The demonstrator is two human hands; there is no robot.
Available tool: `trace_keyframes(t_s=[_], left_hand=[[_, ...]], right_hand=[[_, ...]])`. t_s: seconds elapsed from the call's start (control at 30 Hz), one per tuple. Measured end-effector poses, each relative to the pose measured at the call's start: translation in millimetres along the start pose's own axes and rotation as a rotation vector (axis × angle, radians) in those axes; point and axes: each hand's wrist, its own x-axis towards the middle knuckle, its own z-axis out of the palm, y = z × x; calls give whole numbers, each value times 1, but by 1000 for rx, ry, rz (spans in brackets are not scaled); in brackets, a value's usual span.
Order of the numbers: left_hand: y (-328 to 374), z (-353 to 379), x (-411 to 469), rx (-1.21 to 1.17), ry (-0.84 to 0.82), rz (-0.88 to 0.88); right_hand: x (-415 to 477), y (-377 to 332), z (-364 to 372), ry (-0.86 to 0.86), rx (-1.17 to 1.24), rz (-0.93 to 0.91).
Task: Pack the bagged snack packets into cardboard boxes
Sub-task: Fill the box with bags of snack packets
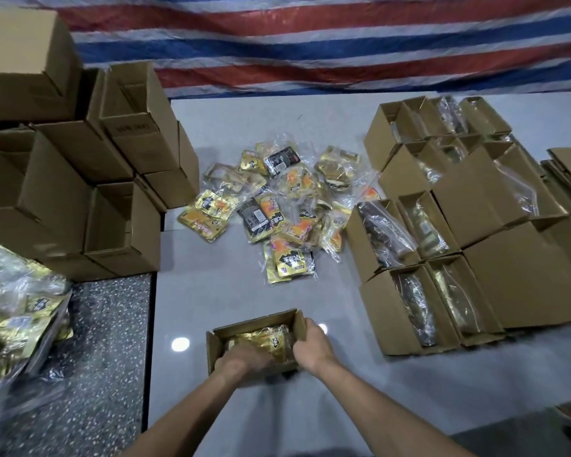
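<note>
Grey glossy table (pixel 211 291) carries all the work items.

Left hand (pixel 241 357): reaches down into the small open brown cardboard box (pixel 261 319) at the near centre of the table. The back of the hand faces up, and the hand rests on the clear bag of gold snack packets (pixel 271 338) lying inside the box. Blur hides the fingers, so it cannot be determined whether they are straight or curled.

Right hand (pixel 312 344): grips the right end wall of the box, fingers curled round its rim. Both forearms are bare.

Beyond the box, at the table centre, lies a loose pile of clear plastic bags of gold, orange and black snack packets (pixel 277 206), well apart from the box.

Right of the pile stands a group of open brown cardboard boxes (pixel 426 258), side by side and touching. A bagged load is visible inside most of them.

Left of the pile stands a stack of plain brown cardboard boxes (pixel 112 192). Several show an open side with nothing inside.

At the lower left, a large clear plastic sack of gold packets (pixel 20 308) lies beside a dark speckled stone surface (pixel 106 357).

Behind the table hangs a red, white and blue striped tarpaulin (pixel 310 44).
</note>
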Motion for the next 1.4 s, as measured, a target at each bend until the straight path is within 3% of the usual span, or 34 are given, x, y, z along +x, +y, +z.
trace_keyframes(t_s=[0.1,0.3,0.4,0.5,0.63,0.73,0.83,0.97,1.07,1.23,1.4], left_hand=[[-5,-4,6,88,104,-13],[-8,-6,-1,405,-1,231],[-7,-27,-9,222,-74,299],[-14,-54,-12,138,-21,283],[-11,-39,-19,263,357,174],[-7,-8,-19,257,474,129],[-6,1,-9,189,430,138],[0,-6,7,23,164,126],[8,-17,18,-48,57,137],[30,-34,22,-55,131,212],[57,-59,24,-72,376,320]], right_hand=[[0,2,-1,-8,5,-11],[4,2,-6,-74,-29,-22],[6,3,-11,-90,-58,-18],[8,2,-15,-72,-99,-9],[8,-1,-15,-41,-73,1],[8,-2,-15,-8,-28,10],[9,-1,-19,20,-6,14],[11,-3,-23,33,26,31],[13,-4,-25,54,29,33],[18,-2,-42,93,63,68],[31,3,-63,151,130,108]])
